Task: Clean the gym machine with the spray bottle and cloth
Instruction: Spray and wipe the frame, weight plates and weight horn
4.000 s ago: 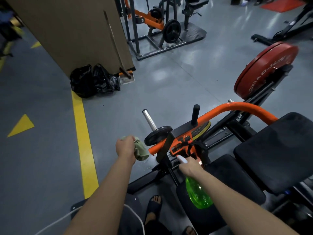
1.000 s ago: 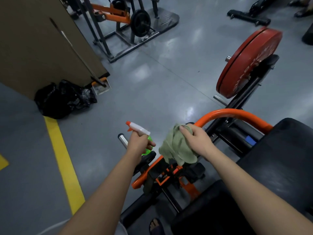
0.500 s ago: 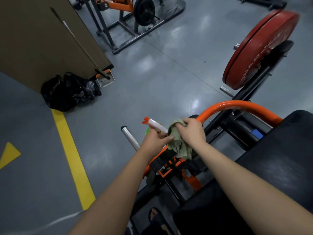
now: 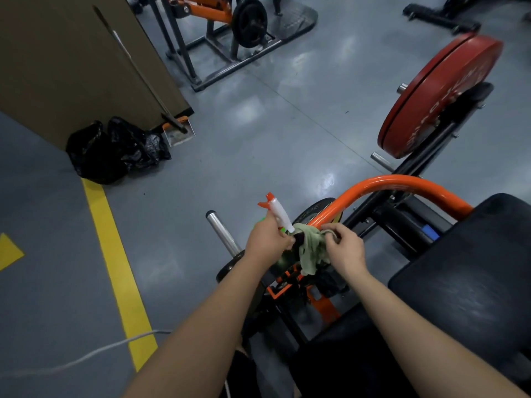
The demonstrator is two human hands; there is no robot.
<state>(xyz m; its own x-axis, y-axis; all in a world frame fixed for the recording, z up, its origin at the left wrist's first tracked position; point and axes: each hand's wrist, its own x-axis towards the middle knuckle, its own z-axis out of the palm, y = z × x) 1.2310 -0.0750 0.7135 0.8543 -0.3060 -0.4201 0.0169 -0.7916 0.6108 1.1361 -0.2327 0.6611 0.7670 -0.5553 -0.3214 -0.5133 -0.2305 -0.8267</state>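
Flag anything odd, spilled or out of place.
No spill or damage visible. A loose white cable lies across the yellow line, a possible trip risk; black bags sit by the wall.

Open grey floor (image 4: 258,133) lies left and far. The chrome peg (image 4: 222,234) stands near left; the orange bar (image 4: 402,183) and black pad (image 4: 474,271) crowd the right.

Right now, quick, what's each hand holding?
Left hand: closed around the spray bottle.
Right hand: fingers pinching the green cloth.
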